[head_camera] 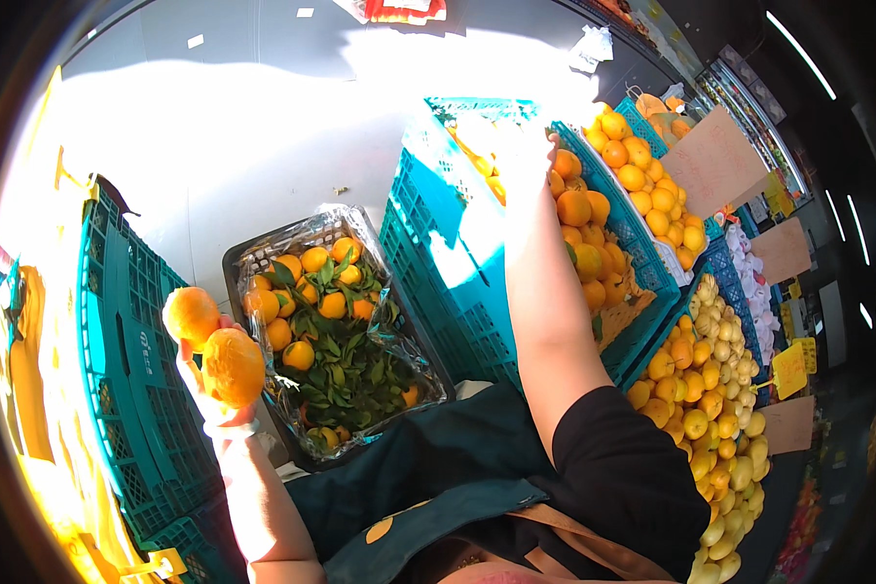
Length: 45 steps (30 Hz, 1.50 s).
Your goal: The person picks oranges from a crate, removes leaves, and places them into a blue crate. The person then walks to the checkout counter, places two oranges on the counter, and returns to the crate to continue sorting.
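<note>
My left hand holds two orange citrus fruits, an upper one and a lower, larger one, beside a black plastic crate. That crate is lined with clear plastic film and contains leafy mandarins and a heap of loose green leaves. Stretched away from me, my right hand is over the far part of a teal plastic crate of orange citrus fruits. Glare washes out most of that hand, so its grip is hidden.
Stacked teal crates stand close on my left. To the right are a crate of oranges, piles of yellow-orange fruit and cardboard signs bearing writing. Strong sunlight whitens the floor ahead.
</note>
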Tool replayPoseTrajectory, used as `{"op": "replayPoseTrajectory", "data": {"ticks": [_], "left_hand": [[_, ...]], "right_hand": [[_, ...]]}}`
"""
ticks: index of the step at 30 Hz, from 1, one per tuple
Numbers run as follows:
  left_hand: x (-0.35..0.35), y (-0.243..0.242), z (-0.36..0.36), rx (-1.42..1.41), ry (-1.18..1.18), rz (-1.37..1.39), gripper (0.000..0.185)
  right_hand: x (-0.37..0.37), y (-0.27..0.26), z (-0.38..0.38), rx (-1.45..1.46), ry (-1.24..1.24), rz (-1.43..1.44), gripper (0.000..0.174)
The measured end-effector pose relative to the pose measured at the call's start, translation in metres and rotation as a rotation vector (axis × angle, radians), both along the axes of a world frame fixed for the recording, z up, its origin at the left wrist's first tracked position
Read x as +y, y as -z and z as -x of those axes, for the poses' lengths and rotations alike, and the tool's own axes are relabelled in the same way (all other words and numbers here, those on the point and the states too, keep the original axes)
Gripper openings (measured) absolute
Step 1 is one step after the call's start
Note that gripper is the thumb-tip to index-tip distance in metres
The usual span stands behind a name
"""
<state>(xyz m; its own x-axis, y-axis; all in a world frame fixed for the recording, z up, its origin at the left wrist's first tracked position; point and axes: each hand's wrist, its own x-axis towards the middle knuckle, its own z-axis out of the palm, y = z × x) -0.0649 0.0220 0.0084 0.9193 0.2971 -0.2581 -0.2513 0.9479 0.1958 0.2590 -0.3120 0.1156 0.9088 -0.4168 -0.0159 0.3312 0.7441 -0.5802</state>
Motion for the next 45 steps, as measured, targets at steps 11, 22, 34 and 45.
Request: {"op": "replayPoseTrajectory", "data": {"ticks": [11,22,34,45], "left_hand": [[0.024,-0.004,0.012,0.015,-0.064,-0.064,0.054],[0.046,-0.013,0.053,0.147,-0.160,-0.139,0.041],[0.054,-0.011,0.056,0.128,-0.130,-0.111,0.038],[0.052,-0.012,0.062,0.201,-0.137,-0.188,0.040]], "right_hand": [[0.166,0.274,0.164,-0.128,-1.361,1.689,0.039],[0.249,0.367,0.214,0.198,-1.205,2.199,0.084],[0.168,0.333,0.180,0.920,-1.567,0.197,0.065],[0.301,0.337,0.180,0.380,-1.205,2.238,0.081]]}}
